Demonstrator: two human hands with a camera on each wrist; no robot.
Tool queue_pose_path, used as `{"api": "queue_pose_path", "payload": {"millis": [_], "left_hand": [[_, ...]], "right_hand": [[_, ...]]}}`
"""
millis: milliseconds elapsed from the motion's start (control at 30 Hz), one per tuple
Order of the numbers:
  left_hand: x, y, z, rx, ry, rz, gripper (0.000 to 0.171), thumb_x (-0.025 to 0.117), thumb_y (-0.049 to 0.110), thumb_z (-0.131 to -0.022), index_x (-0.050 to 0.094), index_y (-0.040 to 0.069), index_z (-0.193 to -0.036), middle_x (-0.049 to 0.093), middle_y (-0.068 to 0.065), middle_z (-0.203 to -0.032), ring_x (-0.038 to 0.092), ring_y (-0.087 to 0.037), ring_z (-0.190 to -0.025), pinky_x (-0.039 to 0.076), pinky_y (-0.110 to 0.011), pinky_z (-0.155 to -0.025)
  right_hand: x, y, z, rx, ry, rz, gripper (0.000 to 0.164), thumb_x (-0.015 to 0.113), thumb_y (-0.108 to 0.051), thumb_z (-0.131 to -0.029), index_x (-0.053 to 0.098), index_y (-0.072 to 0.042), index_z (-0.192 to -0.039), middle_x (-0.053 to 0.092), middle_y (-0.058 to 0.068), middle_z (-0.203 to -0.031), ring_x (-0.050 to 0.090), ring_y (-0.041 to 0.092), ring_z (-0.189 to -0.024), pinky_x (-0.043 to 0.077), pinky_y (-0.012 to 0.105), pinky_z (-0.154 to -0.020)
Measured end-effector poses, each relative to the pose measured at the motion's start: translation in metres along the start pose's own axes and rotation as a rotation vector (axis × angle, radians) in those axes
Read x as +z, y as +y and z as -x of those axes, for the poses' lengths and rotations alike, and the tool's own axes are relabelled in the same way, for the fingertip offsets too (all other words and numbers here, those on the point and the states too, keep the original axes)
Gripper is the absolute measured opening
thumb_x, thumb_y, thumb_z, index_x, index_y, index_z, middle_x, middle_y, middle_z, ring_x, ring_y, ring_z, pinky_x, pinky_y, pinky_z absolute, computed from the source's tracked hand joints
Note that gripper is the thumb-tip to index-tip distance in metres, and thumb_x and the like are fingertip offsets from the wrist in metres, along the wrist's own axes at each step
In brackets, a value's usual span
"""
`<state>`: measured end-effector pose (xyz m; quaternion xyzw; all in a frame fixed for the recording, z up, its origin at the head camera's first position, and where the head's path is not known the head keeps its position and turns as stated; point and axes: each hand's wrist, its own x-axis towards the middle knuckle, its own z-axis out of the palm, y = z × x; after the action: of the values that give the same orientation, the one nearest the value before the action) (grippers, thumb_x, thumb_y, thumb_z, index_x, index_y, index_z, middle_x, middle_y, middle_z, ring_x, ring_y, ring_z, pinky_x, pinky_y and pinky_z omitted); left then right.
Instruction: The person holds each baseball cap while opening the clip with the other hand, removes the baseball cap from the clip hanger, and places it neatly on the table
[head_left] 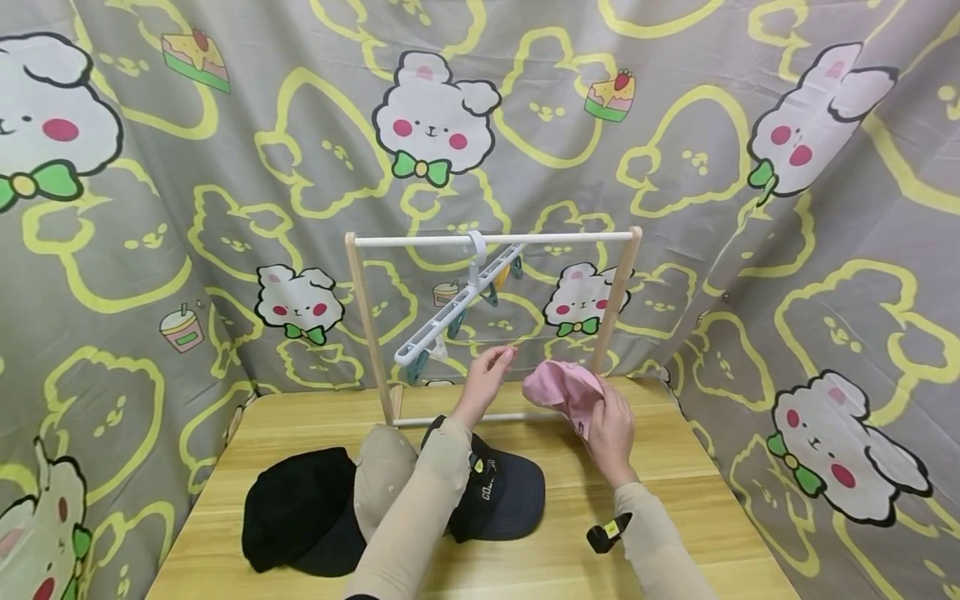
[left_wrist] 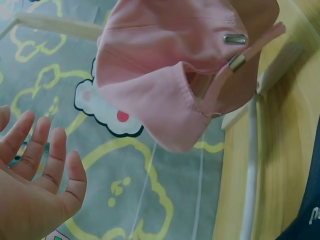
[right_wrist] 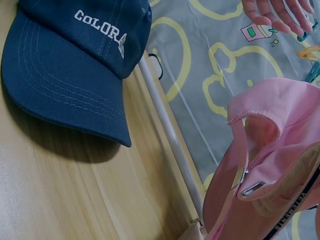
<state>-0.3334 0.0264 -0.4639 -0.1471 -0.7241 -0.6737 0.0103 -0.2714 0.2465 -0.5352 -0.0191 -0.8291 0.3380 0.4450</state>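
Note:
My right hand (head_left: 611,427) grips a pink baseball cap (head_left: 558,388) by its side, in front of the rack's right post. In the left wrist view the cap's back strap (left_wrist: 220,82) with its metal buckle shows, and the right wrist view shows dark lettered tape (right_wrist: 292,205) inside it. My left hand (head_left: 483,385) is held up to the left of the cap, apart from it, its fingers loosely bent around nothing. Beyond this hand, a pale hanger (head_left: 450,312) with several teal clips and a yellow one hangs slanted from the rack's top bar (head_left: 555,238).
On the wooden table (head_left: 675,467) a black cap (head_left: 300,504), a beige cap (head_left: 381,475) and a navy cap (head_left: 517,496) lie in an overlapping row at the front left. The rack's wooden posts and low bar stand behind them. A patterned curtain (head_left: 525,183) surrounds the table.

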Motion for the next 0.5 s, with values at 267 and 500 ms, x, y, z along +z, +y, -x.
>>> {"api": "queue_pose_path", "payload": {"millis": [267,500], "left_hand": [[-0.008,-0.004,0.014,0.014,0.009,-0.009,0.042,0.050,0.037,-0.101,0.064,0.004,-0.124,0.067,-0.016,-0.123,0.066,-0.028,-0.105,0.054,-0.039,-0.091],[-0.015,-0.004,0.029,0.041,0.011,-0.024,0.039,0.049,0.033,-0.102,0.064,0.004,-0.123,0.066,-0.017,-0.125,0.064,-0.030,-0.114,0.052,-0.040,-0.098]], "right_hand": [[-0.003,-0.001,0.001,-0.031,0.014,0.011,0.038,0.051,0.003,-0.087,0.065,-0.004,-0.122,0.068,0.022,-0.116,0.061,0.044,-0.103,0.046,0.059,-0.087],[-0.003,0.000,0.004,-0.035,0.024,0.013,0.040,0.050,0.003,-0.087,0.065,-0.005,-0.123,0.068,0.021,-0.115,0.061,0.043,-0.104,0.045,0.058,-0.086]]}}
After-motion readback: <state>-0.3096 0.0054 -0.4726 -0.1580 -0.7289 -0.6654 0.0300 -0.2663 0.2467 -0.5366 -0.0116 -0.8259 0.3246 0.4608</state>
